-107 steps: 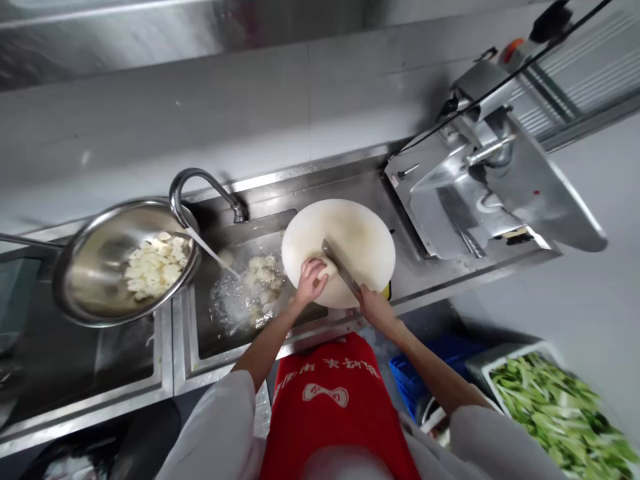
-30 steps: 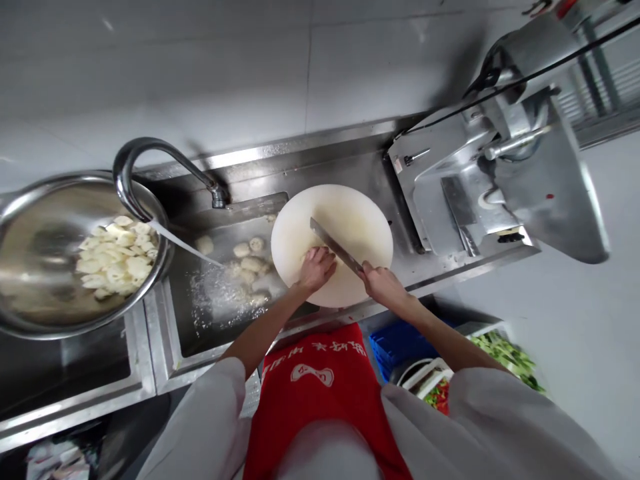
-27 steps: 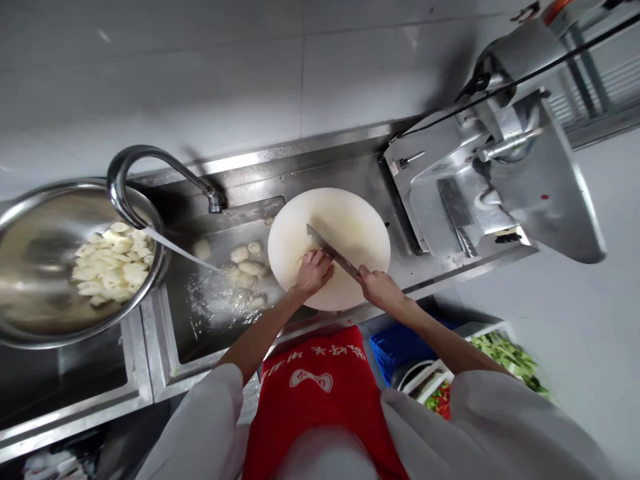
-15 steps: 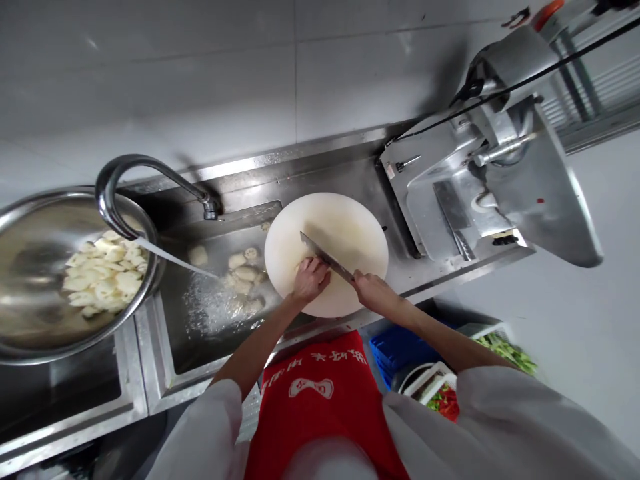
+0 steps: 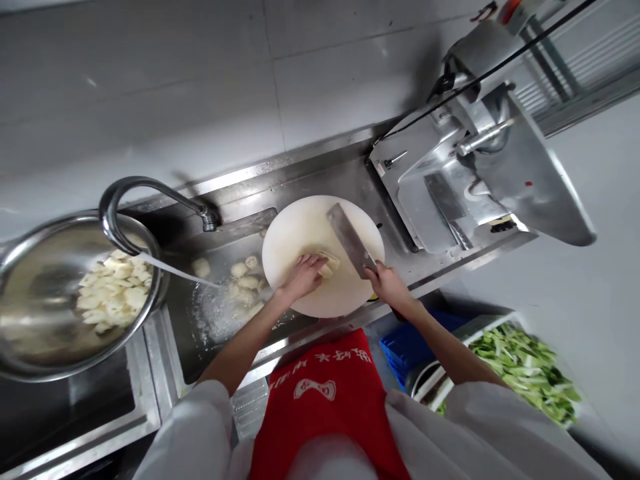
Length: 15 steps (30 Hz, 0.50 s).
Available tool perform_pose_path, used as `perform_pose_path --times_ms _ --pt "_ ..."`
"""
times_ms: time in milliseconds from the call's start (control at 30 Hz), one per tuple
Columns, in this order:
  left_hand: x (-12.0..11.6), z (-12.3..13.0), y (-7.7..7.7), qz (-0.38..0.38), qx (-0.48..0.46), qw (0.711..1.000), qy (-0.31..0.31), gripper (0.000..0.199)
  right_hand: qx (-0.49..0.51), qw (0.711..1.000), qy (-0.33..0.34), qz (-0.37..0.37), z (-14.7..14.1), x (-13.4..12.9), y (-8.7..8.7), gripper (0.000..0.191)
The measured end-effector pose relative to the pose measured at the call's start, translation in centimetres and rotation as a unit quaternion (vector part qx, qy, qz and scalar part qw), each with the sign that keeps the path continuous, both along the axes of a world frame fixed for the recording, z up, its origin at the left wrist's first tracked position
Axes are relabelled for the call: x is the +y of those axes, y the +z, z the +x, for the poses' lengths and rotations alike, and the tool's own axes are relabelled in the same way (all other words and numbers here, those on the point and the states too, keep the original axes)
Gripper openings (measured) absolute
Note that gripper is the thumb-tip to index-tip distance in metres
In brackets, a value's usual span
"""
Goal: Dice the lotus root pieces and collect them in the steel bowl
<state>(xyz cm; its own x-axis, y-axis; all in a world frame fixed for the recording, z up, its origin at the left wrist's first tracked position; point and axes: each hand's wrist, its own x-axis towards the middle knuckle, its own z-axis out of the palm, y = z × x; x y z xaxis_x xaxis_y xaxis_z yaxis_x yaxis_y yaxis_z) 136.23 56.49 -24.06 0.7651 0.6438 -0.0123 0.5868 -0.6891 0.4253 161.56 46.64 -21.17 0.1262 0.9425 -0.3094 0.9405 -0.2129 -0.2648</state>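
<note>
A round white cutting board (image 5: 320, 220) lies across the sink's right edge. On it are pale cut pieces (image 5: 329, 265), with my left hand (image 5: 305, 277) resting at their left side, its fingers together over them. My right hand (image 5: 387, 283) is closed round the handle of a broad cleaver (image 5: 350, 240), whose blade is over the board's right part, apart from the pieces. Several peeled pale roots (image 5: 245, 280) sit in the water of the sink, left of the board.
A curved faucet (image 5: 145, 183) runs water into the sink. At the left stands a large metal bowl (image 5: 40, 293) of pale chunks. A metal slicer (image 5: 425, 180) with another cleaver stands right; a crate of greens (image 5: 523, 367) is lower right.
The cleaver has moved right, away from my left hand, and its blade now shows broad side up. Pale pieces now show beside my left fingers. The view has shifted, showing more greens.
</note>
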Motion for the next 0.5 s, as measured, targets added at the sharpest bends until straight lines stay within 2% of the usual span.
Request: perform_pose_path --times_ms 67,133,233,333,433,500 --pt "1.9 1.2 0.5 0.003 0.010 0.999 -0.032 0.052 -0.001 0.999 -0.039 0.001 1.7 -1.7 -0.6 0.032" --pt "3.7 2.5 0.3 0.004 0.008 0.998 -0.061 0.046 0.002 0.998 -0.067 -0.007 2.7 -3.4 -1.4 0.029" --pt "5.2 3.7 -1.0 -0.024 -0.014 0.993 -0.119 0.038 0.028 0.994 -0.100 -0.025 3.0 -5.9 -2.4 0.028" --pt "5.2 4.2 -2.5 -0.031 -0.023 0.989 -0.145 0.049 0.059 0.989 -0.123 -0.052 2.4 -7.8 -2.9 0.028" --pt "4.5 4.6 -3.0 -0.045 -0.041 0.995 -0.081 0.051 0.078 0.985 -0.131 -0.078 2.0 -8.7 -2.9 0.028" --pt "4.3 4.9 -2.9 -0.111 -0.074 0.991 -0.014 0.049 0.079 0.985 -0.128 -0.083 1.8 -8.9 -2.6 0.029"
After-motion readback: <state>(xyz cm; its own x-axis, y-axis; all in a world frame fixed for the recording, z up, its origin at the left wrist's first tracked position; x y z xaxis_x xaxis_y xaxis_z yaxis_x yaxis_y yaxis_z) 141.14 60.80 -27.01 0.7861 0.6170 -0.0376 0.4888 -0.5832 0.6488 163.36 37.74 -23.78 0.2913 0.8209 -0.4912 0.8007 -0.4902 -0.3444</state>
